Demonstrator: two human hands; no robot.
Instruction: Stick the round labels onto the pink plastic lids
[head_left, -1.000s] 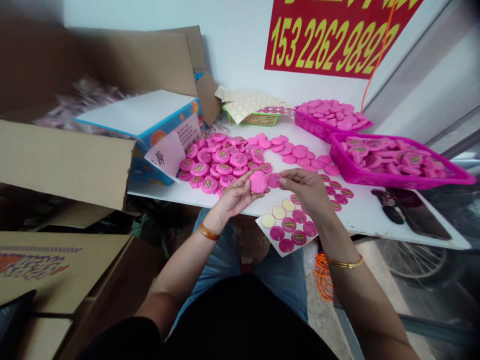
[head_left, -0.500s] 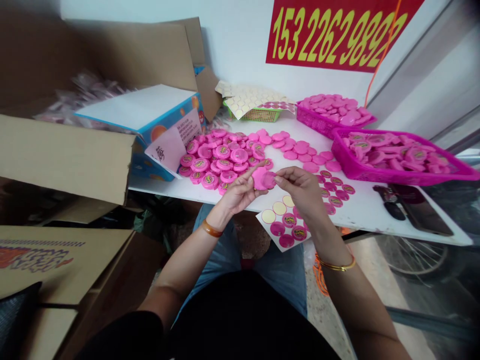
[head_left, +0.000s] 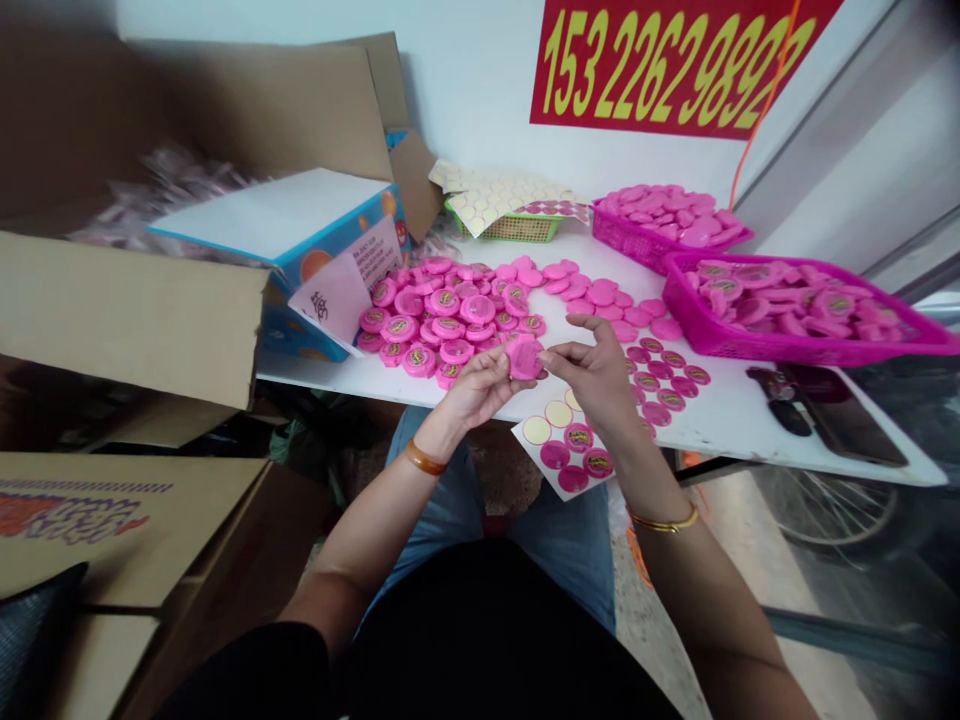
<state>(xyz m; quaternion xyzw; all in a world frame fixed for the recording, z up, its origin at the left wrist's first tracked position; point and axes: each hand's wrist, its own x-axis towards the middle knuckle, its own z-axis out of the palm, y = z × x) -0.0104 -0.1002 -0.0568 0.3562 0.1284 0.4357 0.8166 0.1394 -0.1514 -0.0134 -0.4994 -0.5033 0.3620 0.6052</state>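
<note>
- White table (head_left: 724,435), viewed left to right
- One cardboard carton (head_left: 127,310) is placed at far left
- One pink disc (head_left: 526,358) is gripped by the left hand (head_left: 480,388), above the table
- One sticker sheet (head_left: 562,452) is laid below
- Right hand (head_left: 596,380) is held open, just beside the disc
- Two magenta baskets (head_left: 750,350) are filled with pink discs (head_left: 795,310)

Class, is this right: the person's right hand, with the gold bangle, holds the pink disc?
No: the head view shows the left hand holding the pink disc; the right hand, with the gold bangle, is beside it.
</note>
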